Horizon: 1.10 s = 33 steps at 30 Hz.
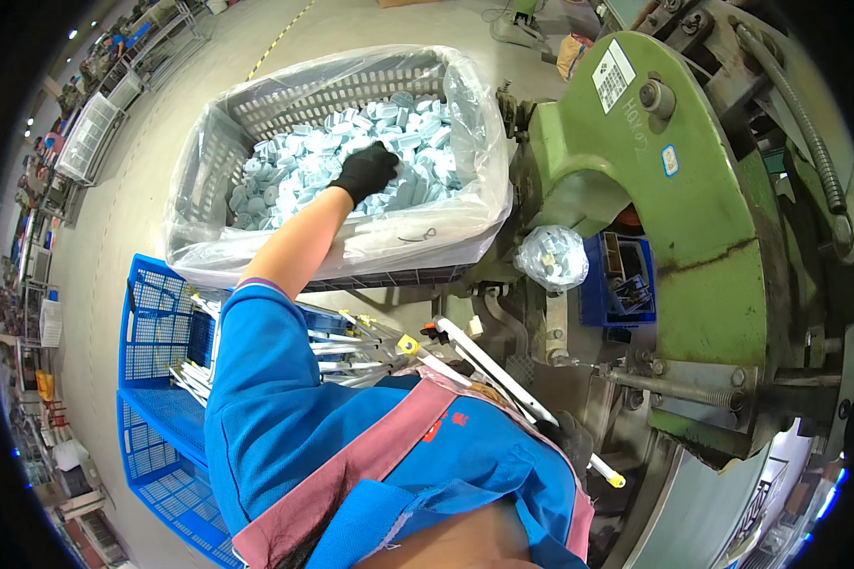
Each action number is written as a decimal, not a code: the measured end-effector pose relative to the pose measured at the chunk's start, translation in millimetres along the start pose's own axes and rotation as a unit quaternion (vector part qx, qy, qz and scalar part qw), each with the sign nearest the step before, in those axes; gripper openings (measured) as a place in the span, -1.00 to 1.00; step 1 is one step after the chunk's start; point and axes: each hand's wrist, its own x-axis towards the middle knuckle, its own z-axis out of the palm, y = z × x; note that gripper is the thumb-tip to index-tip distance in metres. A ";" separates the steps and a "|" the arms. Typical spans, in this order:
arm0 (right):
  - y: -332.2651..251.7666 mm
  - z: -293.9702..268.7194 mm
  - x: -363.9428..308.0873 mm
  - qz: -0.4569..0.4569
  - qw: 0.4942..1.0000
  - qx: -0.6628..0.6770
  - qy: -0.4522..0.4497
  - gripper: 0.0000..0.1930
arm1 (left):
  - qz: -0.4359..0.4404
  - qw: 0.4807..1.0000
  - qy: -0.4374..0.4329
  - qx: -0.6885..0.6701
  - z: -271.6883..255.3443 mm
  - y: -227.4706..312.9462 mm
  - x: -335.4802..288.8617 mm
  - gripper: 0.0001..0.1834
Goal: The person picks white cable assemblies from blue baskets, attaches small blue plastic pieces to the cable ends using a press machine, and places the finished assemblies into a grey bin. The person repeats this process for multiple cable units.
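My left hand (pixel 365 173), in a black glove, reaches far forward into a heap of light blue plastic pieces (pixel 299 156). Its fingers are curled down among the pieces; whether one is between them is hidden. The pieces fill a large crate lined with clear plastic film (pixel 474 123). Close to my body on the right, my right hand (pixel 569 438), in a dark glove, is closed around a white tube (pixel 503 375) that slants across my front. A yellow end cap (pixel 617 481) shows past that hand. Another white tube with a yellow fitting (pixel 409 344) lies beside it.
A green press machine (pixel 693 209) stands close on the right, with a clear bag of small parts (pixel 551 258) and a blue bin (pixel 593 284) at its side. Blue baskets (pixel 161 446) at my left hold several white tubes (pixel 194 379). Racks (pixel 95 137) line the far left.
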 end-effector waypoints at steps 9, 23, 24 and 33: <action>39.5 -15.2 10.9 -0.159 0.986 -0.038 -0.006 -0.92 | -0.031 0.898 0.118 -0.423 -87.8 106.8 -60.5 -0.78; 123.6 -70.7 9.5 -0.313 0.942 -0.091 -0.083 -0.81 | 0.061 0.952 -0.047 -0.296 -10.0 356.8 -162.8 -0.53; 129.6 -73.4 6.6 -0.308 0.943 -0.094 -0.088 -0.82 | 0.075 0.919 -0.036 -0.385 -3.8 365.0 -163.0 -0.53; 180.1 -82.7 -9.9 -0.298 0.942 -0.113 -0.108 -0.77 | 0.121 0.966 0.109 -0.202 53.1 391.4 -174.2 -0.62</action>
